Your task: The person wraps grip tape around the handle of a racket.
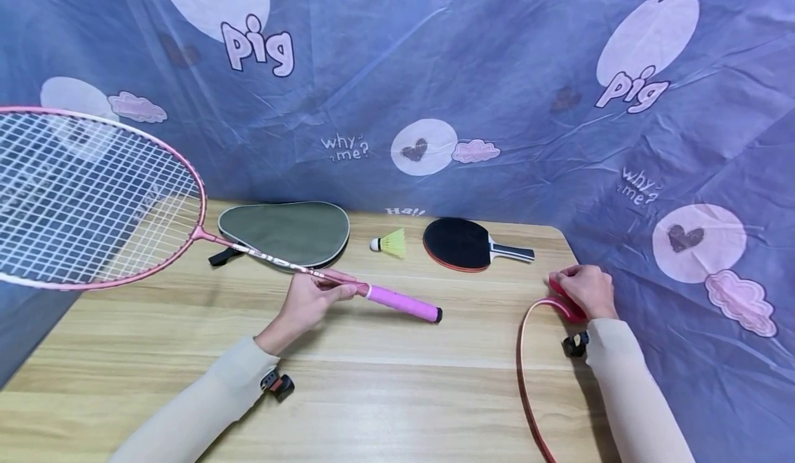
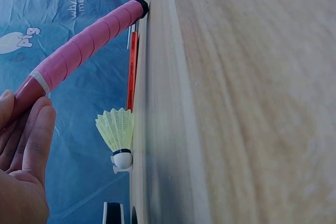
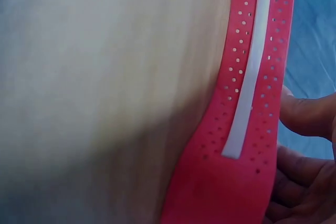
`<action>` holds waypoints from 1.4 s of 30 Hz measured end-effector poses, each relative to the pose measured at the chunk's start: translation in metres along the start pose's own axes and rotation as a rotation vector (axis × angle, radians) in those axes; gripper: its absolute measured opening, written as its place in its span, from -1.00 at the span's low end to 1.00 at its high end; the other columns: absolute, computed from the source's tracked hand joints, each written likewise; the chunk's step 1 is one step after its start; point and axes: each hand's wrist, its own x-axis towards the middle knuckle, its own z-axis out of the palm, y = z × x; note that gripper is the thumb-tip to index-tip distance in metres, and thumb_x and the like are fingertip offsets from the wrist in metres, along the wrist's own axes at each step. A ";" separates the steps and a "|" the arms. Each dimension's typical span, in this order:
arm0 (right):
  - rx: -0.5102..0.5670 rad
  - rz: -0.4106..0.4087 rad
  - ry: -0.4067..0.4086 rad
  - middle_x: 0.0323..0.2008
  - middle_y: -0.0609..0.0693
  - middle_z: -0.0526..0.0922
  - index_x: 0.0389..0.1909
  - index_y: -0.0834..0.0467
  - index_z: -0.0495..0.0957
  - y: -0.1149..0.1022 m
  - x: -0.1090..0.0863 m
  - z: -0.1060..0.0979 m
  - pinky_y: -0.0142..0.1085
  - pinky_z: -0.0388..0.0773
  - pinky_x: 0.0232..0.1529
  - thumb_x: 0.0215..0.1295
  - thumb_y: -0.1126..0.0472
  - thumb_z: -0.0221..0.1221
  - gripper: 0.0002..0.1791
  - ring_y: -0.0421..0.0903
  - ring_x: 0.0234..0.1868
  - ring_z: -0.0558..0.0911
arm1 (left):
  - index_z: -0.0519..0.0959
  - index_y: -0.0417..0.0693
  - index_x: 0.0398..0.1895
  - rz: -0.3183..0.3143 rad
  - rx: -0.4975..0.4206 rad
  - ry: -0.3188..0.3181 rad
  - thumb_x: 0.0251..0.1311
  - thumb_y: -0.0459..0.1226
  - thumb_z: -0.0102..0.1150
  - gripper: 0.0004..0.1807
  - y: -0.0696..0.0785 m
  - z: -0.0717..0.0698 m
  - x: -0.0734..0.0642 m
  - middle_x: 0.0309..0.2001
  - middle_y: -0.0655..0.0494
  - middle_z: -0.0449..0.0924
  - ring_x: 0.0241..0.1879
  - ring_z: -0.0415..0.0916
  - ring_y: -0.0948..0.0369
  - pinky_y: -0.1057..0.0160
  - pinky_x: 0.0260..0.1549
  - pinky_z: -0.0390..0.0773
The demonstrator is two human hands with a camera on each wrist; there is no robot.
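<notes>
My left hand (image 1: 310, 304) pinches a pink badminton racket (image 1: 400, 302) by the shaft just above its purple-pink wrapped handle. The racket is raised over the table, strung head to the left and black butt end to the right. In the left wrist view the handle (image 2: 86, 43) slants up and away from the fingers. At the right side my right hand (image 1: 586, 290) holds a red-pink grip tape (image 1: 524, 380) near one end. Rows of small holes and a white strip mark that tape (image 3: 236, 124) up close. It bows in a curve out of the frame's bottom.
Along the back of the wooden table (image 1: 385, 394) lie a grey-green paddle case (image 1: 286, 232), a yellow shuttlecock (image 1: 391, 243) and a black-faced table tennis bat (image 1: 459, 242). A blue printed cloth (image 1: 528, 70) hangs behind and to the right.
</notes>
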 end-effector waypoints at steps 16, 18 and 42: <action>0.135 0.062 0.028 0.12 0.35 0.65 0.08 0.25 0.67 -0.013 0.012 0.003 0.11 0.43 0.12 0.39 -0.02 0.18 -0.54 0.33 0.18 0.50 | 0.69 -0.39 -0.14 0.028 0.044 0.006 0.09 -0.43 0.43 -0.74 0.000 -0.001 0.001 -0.16 -0.34 0.75 -0.33 0.76 0.34 0.29 -0.20 0.75; 0.206 0.086 0.064 0.14 0.32 0.66 0.11 0.23 0.66 -0.019 0.013 -0.001 -0.05 0.41 0.09 0.38 -0.08 0.20 -0.49 0.25 0.17 0.52 | 0.69 -0.39 -0.13 0.034 0.049 0.003 0.10 -0.43 0.43 -0.73 0.001 -0.002 0.000 -0.16 -0.34 0.75 -0.33 0.76 0.34 0.30 -0.20 0.74; 1.066 -0.265 0.111 -0.53 -0.25 0.74 -0.35 0.08 0.75 -0.172 -0.037 -0.016 -0.56 0.57 -0.48 0.25 0.32 0.36 -0.93 -0.38 -0.51 0.65 | 0.70 -0.39 -0.13 0.015 0.042 -0.003 0.10 -0.42 0.43 -0.73 -0.001 -0.003 0.000 -0.15 -0.33 0.75 -0.32 0.76 0.35 0.32 -0.19 0.74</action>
